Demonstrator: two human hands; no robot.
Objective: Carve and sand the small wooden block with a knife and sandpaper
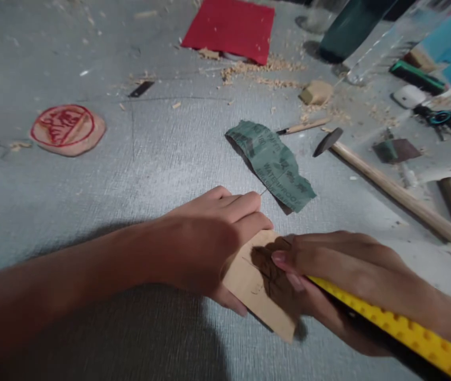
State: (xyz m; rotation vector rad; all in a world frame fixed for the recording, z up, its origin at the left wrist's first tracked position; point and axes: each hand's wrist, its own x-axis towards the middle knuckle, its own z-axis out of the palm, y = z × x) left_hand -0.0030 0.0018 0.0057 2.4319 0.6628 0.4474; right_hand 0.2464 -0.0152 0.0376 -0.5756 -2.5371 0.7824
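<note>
Support for the small pale board (pixel 250 284) seems to come from your left hand (pixel 213 230), which clasps it from the left: fingers over the far edge, thumb along the near side, so the marked face is left bare for your right hand (pixel 338 270). The board sits low and right of centre, close in front of you, probably so that both wrists can reach it without strain; whether it lies flat on the surface (pixel 162 169) or is lifted a little, you cannot tell from this angle.

Your right hand is wrapped about the yellow-and-black tool (pixel 397 325), thumb and fingertips pinching far forward, over the board. That forward grip likely gives you finer control of the tip, though the tip itself is hidden by your fingers and their shadow. The long handle runs back under your palm, which should help steady it.

Just beyond your left hand lies the green-backed sandpaper (pixel 270 164), curled and within easy reach. To its right, the hammer (pixel 392 186) lies with its head pointing away and its handle towards you, a convenient way round for picking up. The slim wooden-handled tool (pixel 306 126) is near the hammer's head, apart from your hands.
</note>
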